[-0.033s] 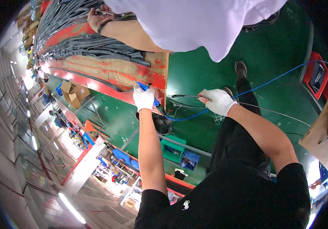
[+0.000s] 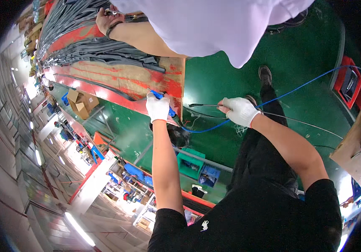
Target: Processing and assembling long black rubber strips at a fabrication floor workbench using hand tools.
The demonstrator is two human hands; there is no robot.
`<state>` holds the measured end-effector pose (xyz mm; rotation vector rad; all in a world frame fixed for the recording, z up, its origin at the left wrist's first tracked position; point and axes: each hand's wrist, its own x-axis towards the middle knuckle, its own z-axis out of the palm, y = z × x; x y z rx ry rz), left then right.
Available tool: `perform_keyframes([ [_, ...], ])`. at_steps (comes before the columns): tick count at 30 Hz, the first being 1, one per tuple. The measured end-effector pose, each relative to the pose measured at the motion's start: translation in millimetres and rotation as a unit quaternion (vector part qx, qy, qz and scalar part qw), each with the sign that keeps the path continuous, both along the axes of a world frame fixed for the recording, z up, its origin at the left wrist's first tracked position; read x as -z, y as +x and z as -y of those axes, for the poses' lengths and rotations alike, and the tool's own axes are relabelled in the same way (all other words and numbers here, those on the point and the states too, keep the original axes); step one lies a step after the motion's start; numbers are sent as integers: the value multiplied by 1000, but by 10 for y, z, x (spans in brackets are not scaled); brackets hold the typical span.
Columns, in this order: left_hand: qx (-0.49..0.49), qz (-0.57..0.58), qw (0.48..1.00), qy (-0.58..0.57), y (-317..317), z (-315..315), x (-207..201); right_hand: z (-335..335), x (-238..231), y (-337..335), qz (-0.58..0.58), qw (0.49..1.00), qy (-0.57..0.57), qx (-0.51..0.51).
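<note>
My left hand (image 2: 158, 109), in a white glove, is closed round a blue hand tool (image 2: 172, 113) with a thin tip, beside the red table's near corner. A blue hose (image 2: 207, 131) leads from the tool, passing behind my right hand. Off the table's end, over the green floor, my right hand (image 2: 240, 111), gloved in white, pinches a thin grey cable (image 2: 209, 106). Its dark end sticks out toward the left hand, and its other side trails off to the right. The tool's exact kind cannot be made out.
Long dark grey strips (image 2: 105, 50) lie in bundles on the worn red table (image 2: 174, 86). Across it, a co-worker's hand (image 2: 107, 21) holds a small metal thing. A cardboard box (image 2: 81, 104), a green crate (image 2: 191, 161) and a red case (image 2: 348, 86) stand around.
</note>
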<state>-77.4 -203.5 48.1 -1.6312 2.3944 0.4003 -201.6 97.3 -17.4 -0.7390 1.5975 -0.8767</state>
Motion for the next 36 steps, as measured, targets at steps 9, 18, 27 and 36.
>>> perform_keyframes([
  [9, 49, 68, 996, -41, -75, -82, -37, 17, 39, 106, -23, 999, -2, 28],
  [18, 28, -52, 997, 45, 188, 159, 46, 27, -16, 4, -6, 1000, 18, 2],
  [27, 4, 57, 995, -85, -196, -229, -11, 45, -8, -13, 11, 1000, 18, 17],
  [36, 61, 151, 982, -94, -172, -282, 43, 34, -18, -36, -2, 1000, 11, 13],
])
